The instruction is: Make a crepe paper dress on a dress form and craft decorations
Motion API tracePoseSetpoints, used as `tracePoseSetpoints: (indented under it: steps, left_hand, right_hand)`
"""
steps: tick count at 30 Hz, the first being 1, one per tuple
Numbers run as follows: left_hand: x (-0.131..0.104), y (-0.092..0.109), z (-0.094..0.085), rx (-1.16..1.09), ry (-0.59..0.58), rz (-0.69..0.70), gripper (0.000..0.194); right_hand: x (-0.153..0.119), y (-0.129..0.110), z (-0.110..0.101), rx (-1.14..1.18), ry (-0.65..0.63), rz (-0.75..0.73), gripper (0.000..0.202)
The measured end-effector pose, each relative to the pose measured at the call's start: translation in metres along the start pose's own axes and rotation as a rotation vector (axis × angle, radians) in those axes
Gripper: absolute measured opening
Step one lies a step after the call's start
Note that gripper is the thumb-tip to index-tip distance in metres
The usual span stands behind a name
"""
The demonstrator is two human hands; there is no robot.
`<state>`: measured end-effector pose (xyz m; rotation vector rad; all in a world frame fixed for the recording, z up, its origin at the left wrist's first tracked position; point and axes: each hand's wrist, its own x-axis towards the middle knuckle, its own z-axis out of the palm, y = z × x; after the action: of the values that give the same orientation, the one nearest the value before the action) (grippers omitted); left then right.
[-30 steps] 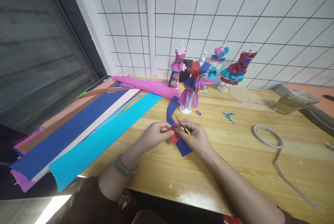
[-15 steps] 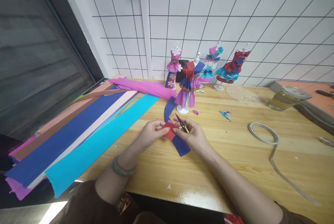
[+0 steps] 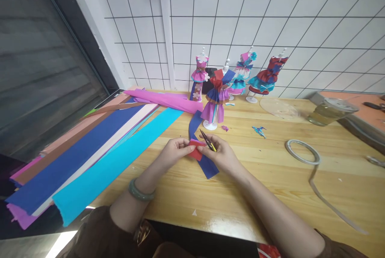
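1. Both hands close together here, thumbs almost meeting: the left hand (image 3: 174, 151) pinches one side of the red paper (image 3: 197, 153), the right hand (image 3: 225, 155) the other.
2. And that red paper sits between the fingertips, above the blue strip (image 3: 208, 167) on the table (image 3: 171, 194), a pink edge peeking out along its top.
3. Look at the right hand, doubly busy: a dark-tipped tool (image 3: 207, 140) with yellow on it is tucked in too, points up and away; scissors or tweezers, I cannot tell.
4. How does it handle? Very light, I'd judge, soft and quick to crease, with little slip but easily torn.
5. Best grip, to my eye: a gentle fingertip pinch near the opposite edges, no hard pulling, tool points clear of the sheet.
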<state>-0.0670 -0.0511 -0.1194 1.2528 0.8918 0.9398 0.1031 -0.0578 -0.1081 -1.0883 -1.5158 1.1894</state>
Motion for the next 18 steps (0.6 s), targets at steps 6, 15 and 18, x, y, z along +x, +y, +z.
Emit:
tracePoseSetpoints:
  steps: [6, 15, 18]
  left_hand:
    - [0.001, -0.001, 0.000, -0.131, -0.033, -0.077, 0.031]
    - [0.000, -0.003, 0.000, -0.096, -0.067, -0.100, 0.038]
    - [0.000, -0.002, 0.001, -0.123, -0.074, -0.074, 0.038]
  right_hand:
    - [0.002, 0.007, -0.001, 0.037, -0.053, 0.088, 0.043]
    - [0.001, 0.007, -0.003, 0.079, -0.062, 0.188, 0.043]
    - [0.002, 0.008, -0.002, 0.067, -0.049, 0.166, 0.044]
